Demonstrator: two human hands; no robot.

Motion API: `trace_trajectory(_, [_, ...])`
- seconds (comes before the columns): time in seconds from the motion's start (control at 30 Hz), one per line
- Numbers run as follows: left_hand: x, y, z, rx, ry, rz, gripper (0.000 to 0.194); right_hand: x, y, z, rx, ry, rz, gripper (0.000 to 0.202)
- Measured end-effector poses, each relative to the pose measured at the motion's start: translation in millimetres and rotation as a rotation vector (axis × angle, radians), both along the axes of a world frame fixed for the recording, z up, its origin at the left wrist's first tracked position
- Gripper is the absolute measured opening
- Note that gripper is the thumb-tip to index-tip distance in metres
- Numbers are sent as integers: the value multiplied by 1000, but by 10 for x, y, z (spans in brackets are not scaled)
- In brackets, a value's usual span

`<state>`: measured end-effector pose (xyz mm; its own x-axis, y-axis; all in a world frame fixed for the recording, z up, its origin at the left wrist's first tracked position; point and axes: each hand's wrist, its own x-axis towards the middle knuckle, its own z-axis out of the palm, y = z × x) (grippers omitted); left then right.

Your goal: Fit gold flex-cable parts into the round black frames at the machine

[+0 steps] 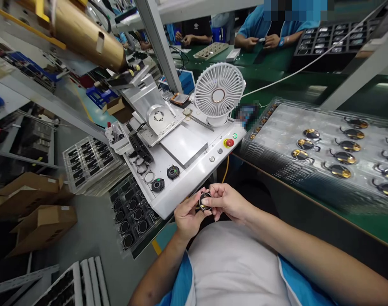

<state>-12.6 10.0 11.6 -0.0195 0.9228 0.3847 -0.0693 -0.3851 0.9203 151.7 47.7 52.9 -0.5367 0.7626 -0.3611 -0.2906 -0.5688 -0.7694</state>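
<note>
A small round black part (pixel 205 201) with a silver rim is held between both hands, in front of my torso. My left hand (pixel 188 212) grips its left side, fingers and thumb closed on the edge. My right hand (pixel 227 201) pinches it from the right, with the thumb lying over its face. Two similar round black parts, one (pixel 173 171) nearer the middle and one (pixel 157 184) further left, lie on the white machine's front ledge (pixel 187 180). Thin metal rings (pixel 149 177) lie beside them.
A white fan (pixel 218 94) and a red button (pixel 230 143) are on the machine. At right, a clear tray (pixel 270 148) holds several gold-and-black parts. A tray of round parts (pixel 137 213) sits lower left. A metal post (pixel 162 46) rises behind. Other people sit across the green table.
</note>
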Motion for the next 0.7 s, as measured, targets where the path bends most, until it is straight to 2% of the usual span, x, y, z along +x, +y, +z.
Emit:
trace_trajectory(0.07, [-14,38,42,-58,-71,48,47,18,203,40,125,-108,28,56])
trace_trajectory(0.13, [-25,77,93,-122,-171,77,44,44,509,85,224,-243,-100,54])
trace_trajectory(0.23, [-43,114,173,-198,-260,-10,39,64,1035,152,266,-381,-412,47])
trace_trajectory(0.3, [-62,117,211,-208,-233,-75,41,59,1306,195,280,-412,-478,44])
trace_trajectory(0.37, [-82,106,226,-181,-172,-87,54,50,1431,244,308,-418,-486,42])
trace_trajectory(0.47, [-100,69,218,-140,-64,0,72,45,1295,320,373,-412,-485,42])
trace_trajectory(0.57, [-84,30,207,-123,65,119,75,64,877,370,461,-379,-363,42])
trace_trajectory(0.7, [-32,14,228,-70,187,177,79,93,292,354,470,-345,-170,42])
